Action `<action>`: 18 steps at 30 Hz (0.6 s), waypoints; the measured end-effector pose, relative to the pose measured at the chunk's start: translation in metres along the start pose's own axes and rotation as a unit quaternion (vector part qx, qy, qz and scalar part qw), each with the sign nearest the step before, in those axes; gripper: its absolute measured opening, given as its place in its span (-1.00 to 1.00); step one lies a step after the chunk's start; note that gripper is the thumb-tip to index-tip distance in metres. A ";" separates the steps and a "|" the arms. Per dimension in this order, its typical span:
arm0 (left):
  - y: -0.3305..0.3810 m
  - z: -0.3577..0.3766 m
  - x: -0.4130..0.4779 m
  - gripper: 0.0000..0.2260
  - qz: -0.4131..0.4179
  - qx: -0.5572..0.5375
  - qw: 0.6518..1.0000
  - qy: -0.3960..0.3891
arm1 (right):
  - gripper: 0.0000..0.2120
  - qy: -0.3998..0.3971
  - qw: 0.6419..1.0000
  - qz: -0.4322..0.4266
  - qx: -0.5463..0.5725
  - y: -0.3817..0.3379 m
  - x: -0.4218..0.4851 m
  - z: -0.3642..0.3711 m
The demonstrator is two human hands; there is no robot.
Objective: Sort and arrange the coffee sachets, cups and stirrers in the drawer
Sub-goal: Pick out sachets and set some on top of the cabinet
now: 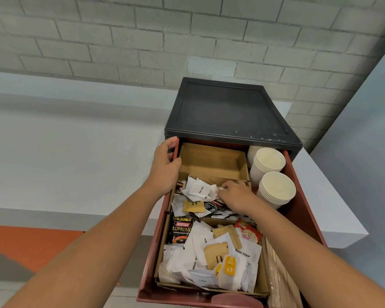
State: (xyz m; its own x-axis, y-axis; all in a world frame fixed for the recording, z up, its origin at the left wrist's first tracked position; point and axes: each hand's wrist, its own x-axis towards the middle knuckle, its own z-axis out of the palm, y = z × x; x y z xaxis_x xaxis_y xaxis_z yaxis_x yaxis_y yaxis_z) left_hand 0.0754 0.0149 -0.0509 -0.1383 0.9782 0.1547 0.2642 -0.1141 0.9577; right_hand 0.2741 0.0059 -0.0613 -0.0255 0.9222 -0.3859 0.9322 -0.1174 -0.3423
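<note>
While the loose sachets (198,194) lay heaped in the middle cardboard compartment of the drawer (298,210), your right hand (235,195) was down among them. Its fingers were curled onto a crumpled white sachet (213,189) at the pile's far edge. That looked like a pinch, though the fingertips were partly hidden.

The empty back compartment (211,161) lay just beyond those fingertips, straight away from you along the drawer's long axis. Only a low cardboard divider stood between the two. Your right hand was clearly the nearer one, so the likely next move was a short carry forward over the divider.

Nearer to you, the front compartment (220,252) was crowded with mixed packets: white sugar, brown packets, black Kopiko coffee and a red creamer. I would judge the sorting to have been at an early stage.

Your left hand (165,163) gripped the drawer's left wall, fingers wrapped over the rim and thumb on the inside, apparently steadying it.

Two stacks of paper cups (276,187) stood upright by the right wall, just beside your right hand. Wrapped stirrers (278,270) lay lengthwise along that same wall, towards you.

The drawer hung out of a black cabinet (229,110) that sat on a white counter (333,196) before a pale brick wall (120,30).
</note>
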 end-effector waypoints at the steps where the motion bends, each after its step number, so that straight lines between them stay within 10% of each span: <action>1: 0.000 0.000 0.000 -0.50 0.001 0.001 1.000 0.000 | -0.53 0.006 1.000 0.000 0.025 0.001 0.001 0.000; 7: 0.000 0.001 0.000 -0.51 0.002 0.008 1.000 0.005 | -0.74 -0.004 0.967 0.031 0.255 0.005 0.006 0.002; 18: 0.000 0.001 0.000 -0.51 -0.001 0.003 1.000 0.003 | -0.70 -0.065 0.940 0.061 0.330 -0.023 0.012 0.008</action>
State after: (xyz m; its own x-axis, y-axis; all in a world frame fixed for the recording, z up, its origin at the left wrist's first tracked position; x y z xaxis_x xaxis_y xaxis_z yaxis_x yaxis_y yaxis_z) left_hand 0.0762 0.0152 -0.0510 -0.1436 0.9774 0.1549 0.2692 -0.1120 0.9565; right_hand 0.2490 0.0171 -0.0650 -0.0178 0.8393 -0.5434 0.5059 -0.4613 -0.7289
